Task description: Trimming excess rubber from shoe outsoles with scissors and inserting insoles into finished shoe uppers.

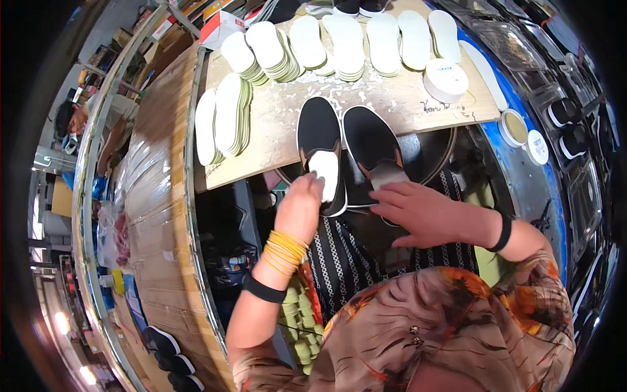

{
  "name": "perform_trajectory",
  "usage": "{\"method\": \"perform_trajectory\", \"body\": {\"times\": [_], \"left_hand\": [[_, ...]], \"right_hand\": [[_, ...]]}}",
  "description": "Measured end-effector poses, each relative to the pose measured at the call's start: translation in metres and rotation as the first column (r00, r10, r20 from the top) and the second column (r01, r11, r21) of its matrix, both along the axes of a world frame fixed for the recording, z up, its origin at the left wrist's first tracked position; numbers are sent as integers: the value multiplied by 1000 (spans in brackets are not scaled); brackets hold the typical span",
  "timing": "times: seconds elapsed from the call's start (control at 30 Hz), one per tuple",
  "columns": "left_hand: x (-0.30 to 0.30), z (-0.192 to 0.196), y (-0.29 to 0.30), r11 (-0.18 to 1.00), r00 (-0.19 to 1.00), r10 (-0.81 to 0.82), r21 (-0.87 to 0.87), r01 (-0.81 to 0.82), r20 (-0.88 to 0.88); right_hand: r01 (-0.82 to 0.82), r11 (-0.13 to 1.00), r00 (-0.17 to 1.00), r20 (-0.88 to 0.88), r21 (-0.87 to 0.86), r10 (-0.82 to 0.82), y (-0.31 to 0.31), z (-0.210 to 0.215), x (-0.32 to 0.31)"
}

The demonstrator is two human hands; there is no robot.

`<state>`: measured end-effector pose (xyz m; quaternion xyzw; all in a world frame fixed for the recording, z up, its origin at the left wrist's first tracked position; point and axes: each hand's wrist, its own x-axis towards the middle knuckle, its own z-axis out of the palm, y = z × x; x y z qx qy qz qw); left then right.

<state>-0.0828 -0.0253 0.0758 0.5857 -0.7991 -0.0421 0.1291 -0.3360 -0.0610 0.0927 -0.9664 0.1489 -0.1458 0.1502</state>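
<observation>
A pair of black slip-on shoes with white edges rests side by side, toes on the board's near edge. In the left shoe (318, 124) lies a white insole (324, 166), its front part inside the opening. My left hand (299, 206) is closed at the insole's left edge, fingertips against it. Over the opening of the right shoe (372, 134) lies my right hand (421, 210), fingers stretched out and partly blurred. A pale patch shows inside that shoe beyond the fingertips, and the hand hides its heel.
Stacks of white insoles (343, 42) stand along the back and left of the wooden board (281, 124). A round white tub (446, 80) sits at its right. An open tub (513, 127) is farther right, beside racks of shoes. Cardboard (157, 170) covers the left surface; a person works beyond.
</observation>
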Motion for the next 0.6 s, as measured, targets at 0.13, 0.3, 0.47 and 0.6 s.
{"method": "perform_trajectory", "body": {"times": [0.13, 0.3, 0.47, 0.6], "left_hand": [[-20, 9, -34, 988, 947, -54, 155, 4, 317], [-35, 0, -64, 882, 680, -405, 457, 115, 611], [-38, -5, -89, 751, 755, -418, 660, -26, 505], [14, -6, -87, 447, 957, 31, 860, 244, -288]], "right_hand": [[-28, 999, 998, 51, 33, 26, -10, -22, -27], [-12, 1000, 976, -218, -17, 8, -20, -9, -4], [44, 977, 757, -645, 211, 105, -47, -24, 17], [-48, 924, 723, -625, 379, 294, -58, -16, 32]]}}
